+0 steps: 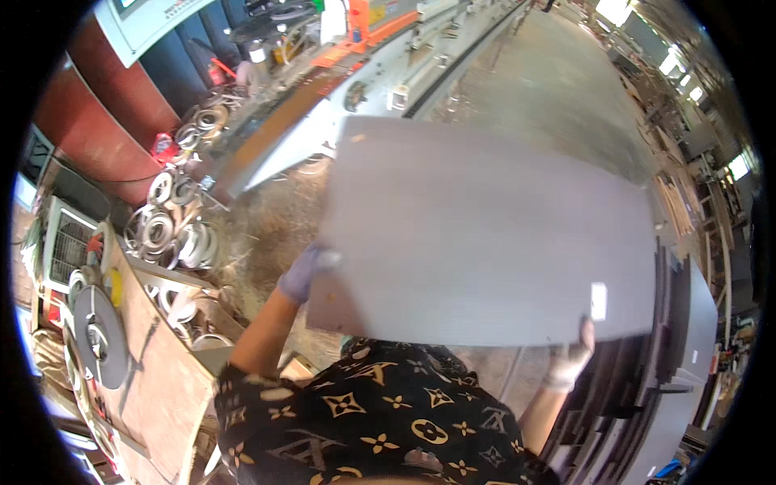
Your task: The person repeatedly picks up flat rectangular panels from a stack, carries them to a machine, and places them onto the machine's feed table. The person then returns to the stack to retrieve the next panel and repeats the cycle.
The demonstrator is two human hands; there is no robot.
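A large flat grey panel (485, 226) is held up in front of me, tilted, with a small white label (598, 301) near its lower right corner. My left hand (305, 271), in a pale glove, grips the panel's left edge; part of its fingers is hidden by the board. At the lower right edge my right hand (572, 360), also gloved, is closed on the panel with a finger or thumb lying on its face just below the label. The panel looks slightly blurred.
To the right stand stacked dark panels (606, 428). A wooden table (166, 388) with a dark coil of edge banding (100, 337) is at the left. Several more coils (158, 230) lie on the floor. A long machine (323, 137) runs away beyond the panel.
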